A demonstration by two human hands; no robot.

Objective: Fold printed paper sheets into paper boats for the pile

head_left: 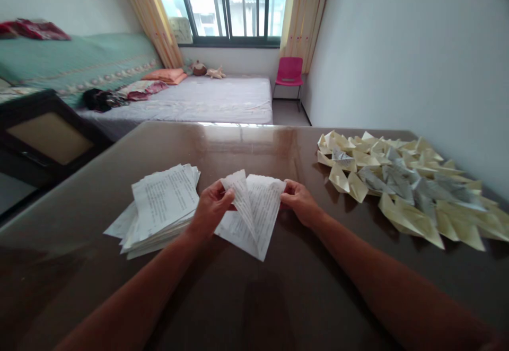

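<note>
A printed sheet of paper (254,213) lies partly folded into a pointed shape on the dark brown table (246,298). My left hand (210,210) pinches its left flap, lifted off the table. My right hand (300,201) grips the right top corner of the same sheet. A stack of printed sheets (159,205) lies just left of my left hand. A heap of several folded paper boats (401,181) covers the table's right side.
Beyond the table's far edge stand a bed (207,99), a pink chair (289,72) by the window and a dark cabinet (43,133) at the left. A white wall runs along the right.
</note>
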